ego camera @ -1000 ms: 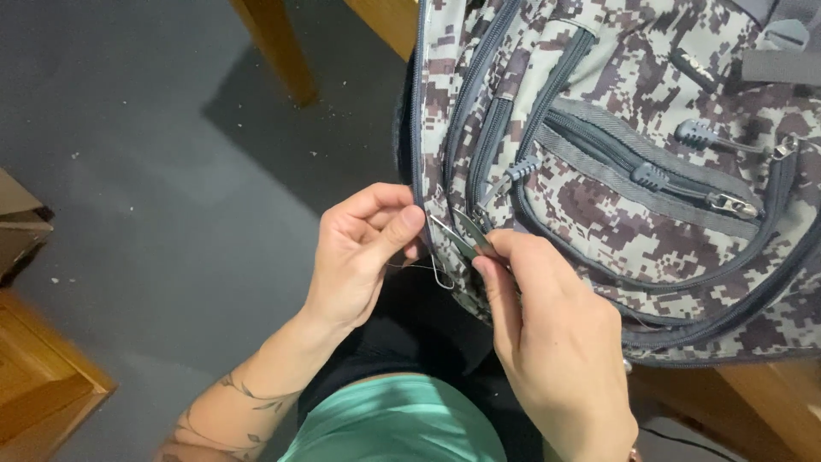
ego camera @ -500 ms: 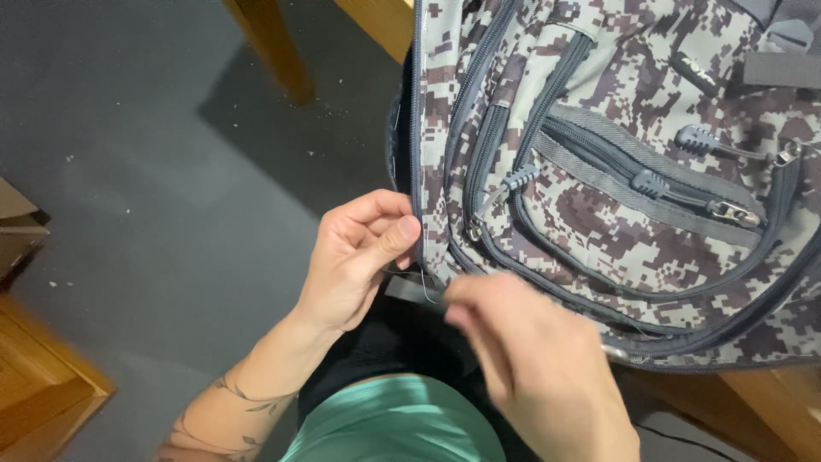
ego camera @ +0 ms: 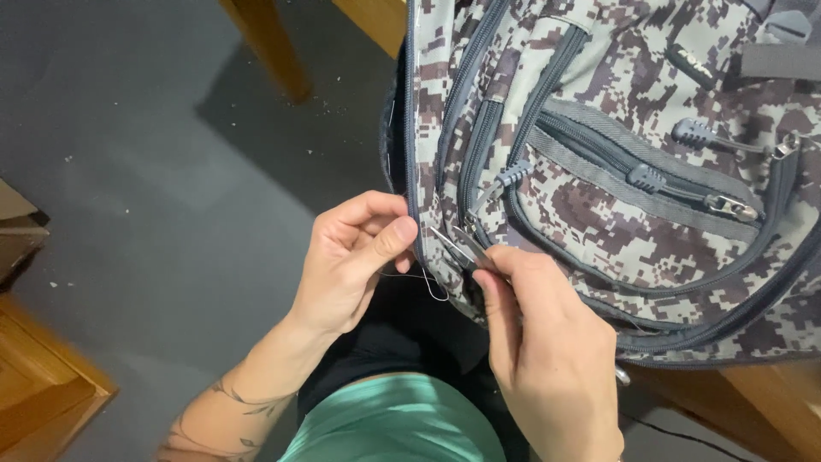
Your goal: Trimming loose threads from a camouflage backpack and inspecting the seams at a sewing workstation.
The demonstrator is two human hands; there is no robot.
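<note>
Camouflage backpack [ego camera: 616, 197], thread snips [ego camera: 460, 245] and a loose thread [ego camera: 428, 281] at its edge seam.

The backpack is seen front up, patterned in brown, grey and cream pixel camouflage, with grey zippers shut and ribbed grey pulls. Small metal thread snips are laid against its lower left edge, points toward the seam. A thin pale thread is looped just below that edge.

A workshop: bare grey floor [ego camera: 154, 197], wooden bench legs [ego camera: 267, 47].

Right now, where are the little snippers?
In the head view, the small metal snippers sit just right of centre, pinched in the right hand, with their tips against the lower left edge of the camouflage backpack, beside the left hand.
</note>
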